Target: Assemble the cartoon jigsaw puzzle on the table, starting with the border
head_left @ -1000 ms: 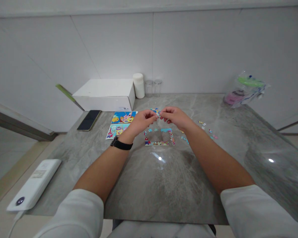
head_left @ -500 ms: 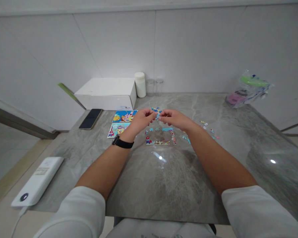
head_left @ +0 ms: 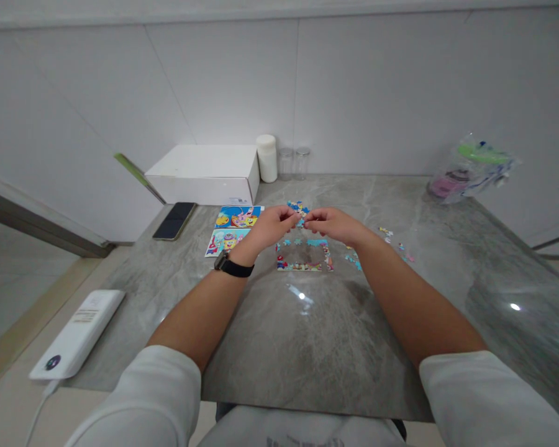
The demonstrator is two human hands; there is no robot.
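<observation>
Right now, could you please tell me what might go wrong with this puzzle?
The puzzle pieces pinched between left hand and right hand hang above the half-built frame; dropped, they could knock it apart. A forearm might sweep the loose pieces on the right off the table.

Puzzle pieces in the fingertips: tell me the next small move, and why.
Probably press the puzzle pieces together until they lock. The left hand and right hand each pinch them, meeting in the air above the puzzle frame, whose top side shows gaps.
</observation>
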